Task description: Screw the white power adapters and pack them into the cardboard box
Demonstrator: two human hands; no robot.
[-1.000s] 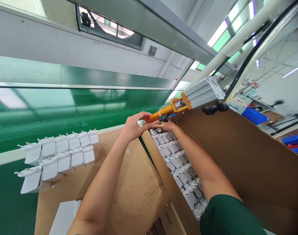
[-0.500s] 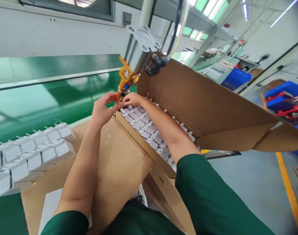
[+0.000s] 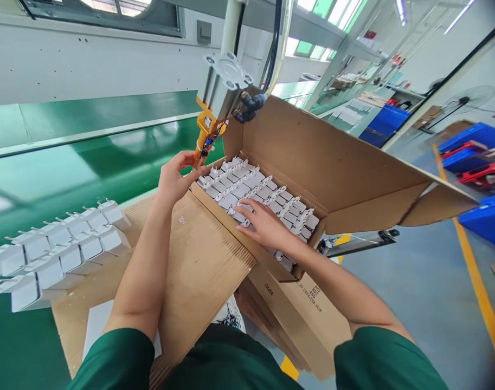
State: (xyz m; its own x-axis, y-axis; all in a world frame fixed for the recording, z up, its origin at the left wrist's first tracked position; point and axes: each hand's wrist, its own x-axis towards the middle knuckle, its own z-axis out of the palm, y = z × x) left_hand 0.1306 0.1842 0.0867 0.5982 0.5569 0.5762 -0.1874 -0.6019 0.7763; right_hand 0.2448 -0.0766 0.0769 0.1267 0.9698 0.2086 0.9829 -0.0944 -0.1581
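Note:
My left hand [image 3: 178, 177] is closed round the lower end of an orange tool [image 3: 202, 138] under a grey pneumatic cylinder [image 3: 225, 81], at the far left corner of an open cardboard box [image 3: 231, 225]. Rows of white plug adapters [image 3: 241, 189] with pins upward fill the box. Over the near side of these rows is my right hand [image 3: 259, 222], fingers apart, with nothing seen in it. Two rows of similar white adapters [image 3: 70, 257] stand on cardboard at the left.
A flat cardboard sheet [image 3: 202, 244] lies in front of me. The box's raised flap [image 3: 332, 157] rises behind it. A green conveyor surface [image 3: 109, 168] runs along the back left. Blue bins [image 3: 485, 219] stand at the right, and stacked cartons [image 3: 308, 319] below the box.
My right hand has moved from beside the orange tool back toward me, over the middle of the box, and its fingers have spread. My left hand stays at the tool. The view has shifted slightly.

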